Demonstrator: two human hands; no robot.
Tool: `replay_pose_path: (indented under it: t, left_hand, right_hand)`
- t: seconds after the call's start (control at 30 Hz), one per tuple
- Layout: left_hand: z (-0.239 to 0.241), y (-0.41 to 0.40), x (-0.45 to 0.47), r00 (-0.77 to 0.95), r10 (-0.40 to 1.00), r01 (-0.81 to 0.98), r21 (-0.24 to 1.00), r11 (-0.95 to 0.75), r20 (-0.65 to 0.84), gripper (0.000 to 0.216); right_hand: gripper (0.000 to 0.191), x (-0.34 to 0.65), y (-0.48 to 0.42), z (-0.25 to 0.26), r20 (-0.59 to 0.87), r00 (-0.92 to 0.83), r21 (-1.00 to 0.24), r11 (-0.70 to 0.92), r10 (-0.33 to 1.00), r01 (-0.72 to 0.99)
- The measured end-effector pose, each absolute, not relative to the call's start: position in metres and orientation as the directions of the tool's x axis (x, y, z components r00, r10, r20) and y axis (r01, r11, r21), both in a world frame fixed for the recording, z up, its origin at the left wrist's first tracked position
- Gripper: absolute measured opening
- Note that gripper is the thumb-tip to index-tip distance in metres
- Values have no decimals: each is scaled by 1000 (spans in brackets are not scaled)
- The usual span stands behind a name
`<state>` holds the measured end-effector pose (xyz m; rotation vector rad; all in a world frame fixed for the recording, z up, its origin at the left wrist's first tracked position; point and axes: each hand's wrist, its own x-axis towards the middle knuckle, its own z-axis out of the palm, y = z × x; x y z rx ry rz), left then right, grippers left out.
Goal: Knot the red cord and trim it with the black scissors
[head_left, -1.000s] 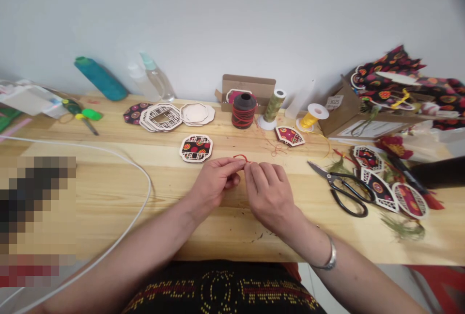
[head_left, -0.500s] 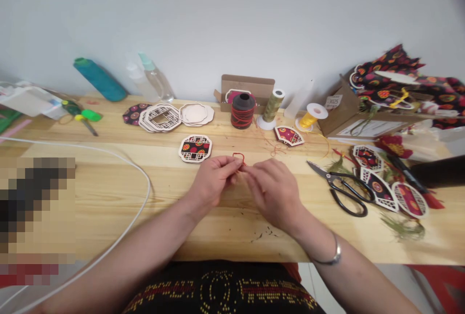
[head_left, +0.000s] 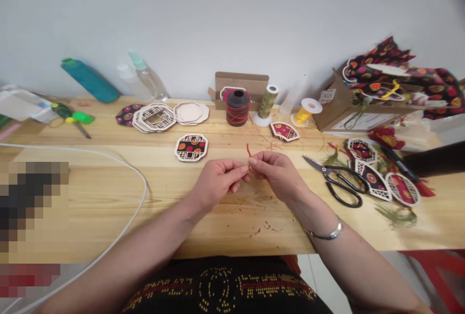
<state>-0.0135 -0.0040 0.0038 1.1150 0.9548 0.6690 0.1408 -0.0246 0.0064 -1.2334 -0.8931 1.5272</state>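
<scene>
Between my two hands, over the middle of the table, is a short red cord [head_left: 248, 149]. My right hand [head_left: 273, 172] pinches it between thumb and forefinger, and one end sticks up above the fingertips. The fingers of my left hand [head_left: 222, 178] are pinched together at the cord's lower part, touching the right fingertips; most of the cord there is hidden. Beyond my left hand lies a wooden lattice plaque [head_left: 191, 148] with patterned fabric. To the right of my right hand, black-handled scissors [head_left: 337, 178] rest partly open on the table.
Along the wall stand a spool of red and black cord [head_left: 237, 108], a green ribbon spool [head_left: 268, 105], a yellow thread spool [head_left: 308, 110] and spray bottles [head_left: 150, 81]. A cardboard box [head_left: 332, 105] holds fabric. A white cable [head_left: 143, 178] curves across the left side.
My right hand has turned, and the cord that formed a small loop now shows as a single upright end. The hands have shifted slightly, still close together.
</scene>
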Motion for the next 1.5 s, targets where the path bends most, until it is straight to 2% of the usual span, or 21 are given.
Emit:
replay_pose_path:
  t: [0.13, 0.3, 0.43, 0.5, 0.57, 0.63, 0.7, 0.77, 0.9, 1.0, 1.07, 1.13, 1.33, 1.5]
  left_hand:
    - [4, -5, -14, 463, 847, 18, 958, 286, -262, 15]
    - [12, -7, -15, 434, 873, 114, 975, 192, -223, 17]
    - [14, -6, -15, 460, 854, 68, 969, 237, -241, 16]
    - [13, -6, -15, 472, 844, 34, 962, 273, -256, 15]
    - [11, -5, -15, 481, 834, 12, 954, 301, -269, 16]
    - [10, -4, -16, 494, 821, -2, 944, 329, -285, 16]
    - [10, -4, -16, 508, 807, -10, 935, 355, -301, 16]
    - [11, -4, -16, 520, 794, -6, 928, 372, -315, 17]
    - [13, -4, -16, 539, 772, 28, 924, 382, -336, 17]
    - [11, -3, -16, 541, 774, 27, 927, 374, -328, 18]
    - [10, -3, -16, 547, 776, 13, 930, 369, -315, 18]
    - [9, -2, -17, 548, 776, 2, 928, 373, -313, 18]
    - [12, 0, -18, 540, 768, -3, 912, 411, -344, 16]
    - [16, 1, -18, 522, 768, -27, 893, 450, -371, 16]
  right_hand:
    - [31, 140, -24, 4, -270, -17, -937, -267, 963, -225]
    - [33, 140, -23, 1, -255, 6, -943, -247, 967, -222]
    - [31, 145, -21, 0, -216, 10, -973, -215, 976, -83]
    - [25, 148, -20, -1, -91, 87, -992, -98, 992, 80]
    - [22, 151, -20, 0, 133, 119, -955, 96, 984, 281]
    - [30, 153, -20, 1, 314, 16, -871, 282, 949, 403]
    - [39, 154, -21, 3, 379, -151, -804, 406, 913, 434]
    - [43, 155, -21, 5, 424, -200, -740, 465, 883, 485]
    - [39, 158, -20, 8, 567, 20, -648, 431, 824, 628]
    - [30, 158, -21, 9, 470, -64, -746, 435, 880, 504]
    - [30, 157, -23, 9, 345, -189, -846, 391, 920, 362]
    - [33, 155, -25, 9, 259, -273, -897, 335, 927, 289]
    - [29, 157, -24, 9, 178, -287, -898, 275, 941, 343]
    - [13, 160, -22, 12, 172, -226, -902, 246, 959, 356]
